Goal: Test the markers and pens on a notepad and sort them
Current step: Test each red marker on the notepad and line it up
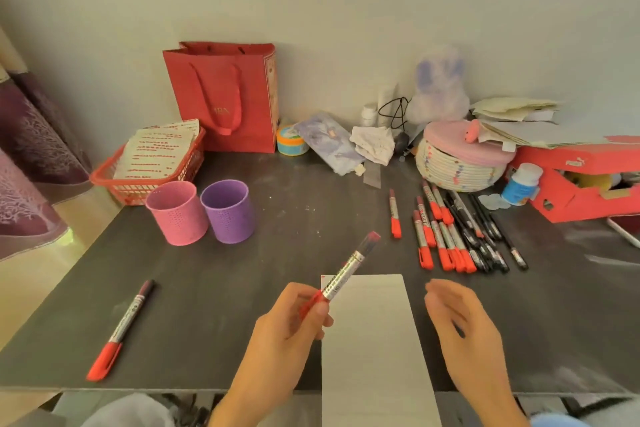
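The left hand (pixel 291 319) grips a red-capped silver marker (pixel 346 269) above the white rectangular notepad (pixel 374 340); the right hand (pixel 464 326) hovers loosely curled, empty. Pink (pixel 176 213) and purple perforated cups (pixel 228 211) stand left on the dark desk (pixel 277 253), a heap of red and black pens (pixel 457 232) right.

Two cups stand on the table: one pink (pixel 176 213), one purple (pixel 227 211). One notepad (pixel 374 340). Three markers lie or are held apart from a pile (pixel 460 232) too crowded to count.

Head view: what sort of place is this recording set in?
Probably a home desk or craft corner against a wall: a dark table cluttered with a red gift bag, a woven lidded basket, and a shoebox.
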Motion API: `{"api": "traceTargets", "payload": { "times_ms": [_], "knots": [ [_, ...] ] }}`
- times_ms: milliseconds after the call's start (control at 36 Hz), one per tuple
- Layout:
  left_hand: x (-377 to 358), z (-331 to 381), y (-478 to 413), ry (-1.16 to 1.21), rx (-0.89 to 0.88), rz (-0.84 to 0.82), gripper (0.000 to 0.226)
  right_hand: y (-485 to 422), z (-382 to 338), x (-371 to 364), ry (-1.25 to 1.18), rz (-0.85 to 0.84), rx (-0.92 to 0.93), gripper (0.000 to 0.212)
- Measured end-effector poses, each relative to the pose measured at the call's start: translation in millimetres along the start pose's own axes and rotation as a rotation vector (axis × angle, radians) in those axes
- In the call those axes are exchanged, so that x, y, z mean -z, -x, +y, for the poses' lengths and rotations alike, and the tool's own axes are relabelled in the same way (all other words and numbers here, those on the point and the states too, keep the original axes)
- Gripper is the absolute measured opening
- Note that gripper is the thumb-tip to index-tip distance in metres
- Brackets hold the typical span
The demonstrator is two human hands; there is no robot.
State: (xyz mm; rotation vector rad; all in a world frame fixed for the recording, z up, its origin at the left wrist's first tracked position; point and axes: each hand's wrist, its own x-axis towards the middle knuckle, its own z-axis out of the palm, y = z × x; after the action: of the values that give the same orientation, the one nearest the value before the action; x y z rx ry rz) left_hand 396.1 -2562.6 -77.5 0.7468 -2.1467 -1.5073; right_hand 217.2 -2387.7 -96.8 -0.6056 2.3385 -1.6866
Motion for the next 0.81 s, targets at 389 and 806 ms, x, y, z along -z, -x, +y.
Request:
{"api": "traceTargets", "payload": {
  "times_ms": [389, 806],
  "knots": [
    [10.1, -8.8, 42.6, -0.262, -0.128, -0.076, 0.016, 68.3, -77.3, -86.5, -1.159, -0.082, -0.422, 0.020],
    [-32.5, 4.5, 31.5, -0.554, -0.166, 0.389, 0.053, 56.2, -85.6, -82.2, -1.251, 0.071, -0.591, 0.055]
  ]
}}
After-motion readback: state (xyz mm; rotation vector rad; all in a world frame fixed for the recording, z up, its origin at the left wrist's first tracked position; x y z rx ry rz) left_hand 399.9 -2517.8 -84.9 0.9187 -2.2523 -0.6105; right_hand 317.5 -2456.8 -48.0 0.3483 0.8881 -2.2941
